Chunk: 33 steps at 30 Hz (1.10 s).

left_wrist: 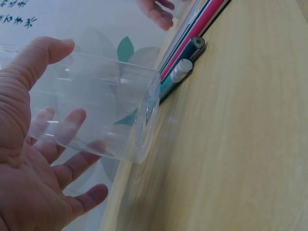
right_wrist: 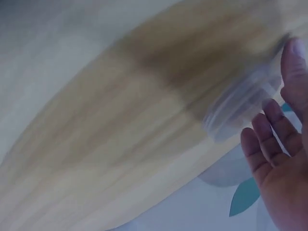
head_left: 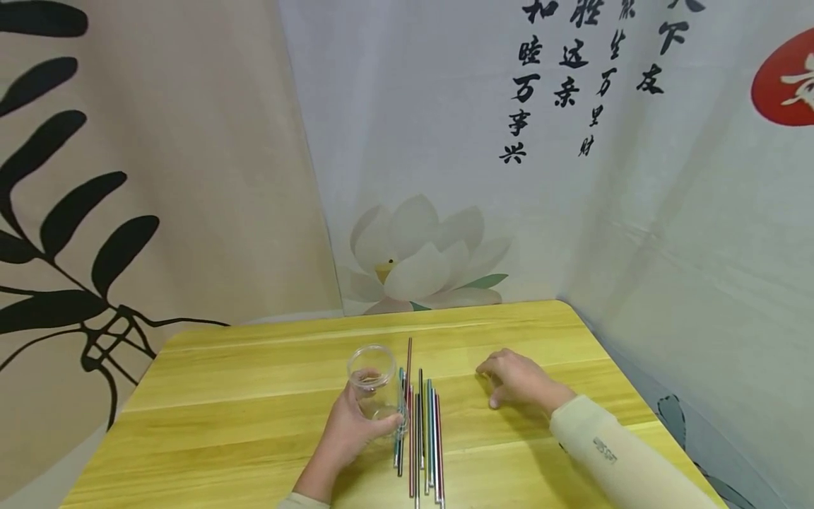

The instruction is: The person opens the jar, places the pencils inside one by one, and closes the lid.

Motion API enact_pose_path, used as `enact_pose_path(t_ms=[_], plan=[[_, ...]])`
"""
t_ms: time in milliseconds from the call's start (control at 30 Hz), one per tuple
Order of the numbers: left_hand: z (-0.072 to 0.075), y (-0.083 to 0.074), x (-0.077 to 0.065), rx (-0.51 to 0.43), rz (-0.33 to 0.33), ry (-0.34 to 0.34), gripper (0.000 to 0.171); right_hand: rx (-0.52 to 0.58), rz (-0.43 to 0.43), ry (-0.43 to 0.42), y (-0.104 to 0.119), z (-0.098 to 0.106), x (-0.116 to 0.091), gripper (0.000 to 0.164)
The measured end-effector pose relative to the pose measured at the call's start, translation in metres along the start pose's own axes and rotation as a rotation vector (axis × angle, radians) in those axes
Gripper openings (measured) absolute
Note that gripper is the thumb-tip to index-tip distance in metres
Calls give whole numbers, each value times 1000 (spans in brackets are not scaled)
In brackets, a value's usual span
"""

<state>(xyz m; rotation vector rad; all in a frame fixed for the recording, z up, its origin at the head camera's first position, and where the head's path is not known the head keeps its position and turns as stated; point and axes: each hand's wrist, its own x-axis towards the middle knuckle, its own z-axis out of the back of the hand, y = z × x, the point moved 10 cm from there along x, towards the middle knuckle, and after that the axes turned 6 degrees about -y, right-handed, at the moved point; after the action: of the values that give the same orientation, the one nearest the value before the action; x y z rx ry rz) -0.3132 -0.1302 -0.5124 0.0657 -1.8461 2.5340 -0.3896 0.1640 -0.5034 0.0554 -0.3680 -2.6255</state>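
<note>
My left hand [head_left: 352, 424] holds a clear plastic jar [head_left: 375, 385] around its side, tilted, its open rim up in the head view. In the left wrist view the thumb and fingers lie on either side of the jar [left_wrist: 96, 101], and its far end is right by the pens. A bundle of slim pens or pencils [head_left: 418, 438], red, teal, green and dark, lies lengthwise beside it. My right hand [head_left: 521, 378] is low over the table, fingers bent and thumb apart. A clear round piece with a ridged edge, like a lid [right_wrist: 231, 113], sits at its fingertips, blurred.
The wooden table [head_left: 210, 410] has a rounded far right corner. Behind it hangs a pale cloth [head_left: 432, 127] with black characters, a lotus and dark leaves, and the cloth continues along the right side.
</note>
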Motion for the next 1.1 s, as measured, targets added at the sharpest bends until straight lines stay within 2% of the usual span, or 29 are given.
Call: enact_pose_path(t_ms=[167,367,633,800,933,1100], plan=[[0,0,0,7,-7,-3,90,2,-17,9,-11,6,-1,69],[0,-1,0,-2,-8,-2,87,26,-55,22,-19,5,-2,66],[-1,-2,-1,-11,-10,-5,85,-85,-78,55,-13,2,-5,65],[-1,0,-1,-20,-1,-1,85,-29,-139,74,-11,0,-8,66],[-2,0,-1,-36,2,4,87,-2,-201,92,-13,0,-14,73],[-1,0,-1,-24,3,-1,85,-1,-201,135,-9,-4,-18,83]])
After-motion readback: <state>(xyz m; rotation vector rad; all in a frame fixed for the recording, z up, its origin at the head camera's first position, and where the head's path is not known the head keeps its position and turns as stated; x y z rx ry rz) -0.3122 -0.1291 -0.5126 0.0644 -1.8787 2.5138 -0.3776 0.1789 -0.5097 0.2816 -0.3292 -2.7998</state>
